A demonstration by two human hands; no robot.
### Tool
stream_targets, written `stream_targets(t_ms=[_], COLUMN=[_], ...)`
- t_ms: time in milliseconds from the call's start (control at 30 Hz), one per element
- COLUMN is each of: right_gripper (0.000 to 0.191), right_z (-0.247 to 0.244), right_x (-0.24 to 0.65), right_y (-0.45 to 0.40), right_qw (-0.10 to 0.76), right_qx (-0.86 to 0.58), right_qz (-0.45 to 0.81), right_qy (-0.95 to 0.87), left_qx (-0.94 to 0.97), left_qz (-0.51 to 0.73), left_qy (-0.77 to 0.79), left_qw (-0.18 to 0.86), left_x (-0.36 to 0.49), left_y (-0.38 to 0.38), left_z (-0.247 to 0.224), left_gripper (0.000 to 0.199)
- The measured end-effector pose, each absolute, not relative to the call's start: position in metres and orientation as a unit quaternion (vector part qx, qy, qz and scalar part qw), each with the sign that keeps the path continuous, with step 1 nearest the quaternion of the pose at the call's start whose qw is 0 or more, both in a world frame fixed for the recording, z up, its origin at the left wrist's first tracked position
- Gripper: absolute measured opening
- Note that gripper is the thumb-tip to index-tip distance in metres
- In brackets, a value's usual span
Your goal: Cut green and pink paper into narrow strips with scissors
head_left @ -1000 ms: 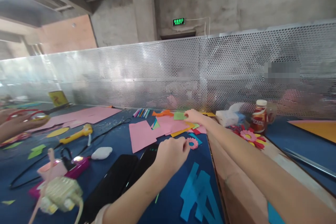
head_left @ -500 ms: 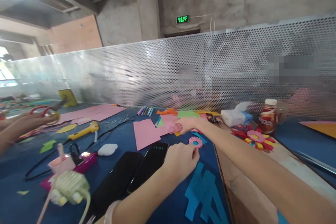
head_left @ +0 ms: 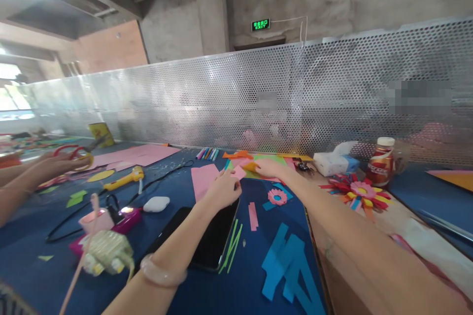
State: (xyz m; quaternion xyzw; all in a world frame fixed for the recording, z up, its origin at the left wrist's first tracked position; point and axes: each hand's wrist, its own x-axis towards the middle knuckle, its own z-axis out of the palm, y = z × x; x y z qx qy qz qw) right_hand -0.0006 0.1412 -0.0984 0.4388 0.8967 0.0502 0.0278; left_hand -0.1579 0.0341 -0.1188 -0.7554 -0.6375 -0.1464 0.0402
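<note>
My left hand [head_left: 223, 189] is closed over the pink paper sheet [head_left: 202, 179], with a small pink paper piece [head_left: 238, 172] at its fingertips. My right hand [head_left: 271, 170] reaches to the pile of coloured paper and pinches an orange-yellow paper piece [head_left: 251, 166]. Nearer the camera, a pink paper flower with a blue centre [head_left: 277, 197] lies on the blue table, touched by neither hand. Pink strips [head_left: 253, 216], thin green strips [head_left: 231, 248] and blue paper cutouts [head_left: 284, 266] lie in front of the hands. A black phone [head_left: 212, 243] is partly under my left forearm.
At left, another person's hand [head_left: 64, 162] holds scissors [head_left: 79, 155]. A yellow glue gun [head_left: 125, 178], white earbud case [head_left: 156, 204] and power strip [head_left: 125, 221] with cables sit nearby. Rightward are tissues [head_left: 332, 163], a bottle [head_left: 382, 162] and a multicoloured paper flower [head_left: 364, 192]. A perforated metal screen [head_left: 166, 103] stands behind.
My left hand has let go of the pink flower and moved left and away to the pink paper. My right hand now grips an orange-yellow piece. Pink and green strips have come into view.
</note>
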Motion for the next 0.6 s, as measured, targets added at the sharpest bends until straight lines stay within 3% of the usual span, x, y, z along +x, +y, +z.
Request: stream_targets(t_ms=[300, 600], right_gripper=[0.025, 0.019], right_z=[-0.103, -0.101], right_x=[-0.015, -0.02], right_y=[0.142, 0.132], right_qw=[0.112, 0.092], right_qx=[0.453, 0.459], right_qz=[0.045, 0.066], right_qy=[0.883, 0.881], left_qx=[-0.741, -0.724], left_qz=[-0.084, -0.07], left_qy=[-0.666, -0.685], left_qw=[-0.016, -0.024], left_x=[-0.178, -0.18], left_y=[0.054, 0.056], left_z=[-0.142, -0.144], left_gripper=[0.041, 0.045])
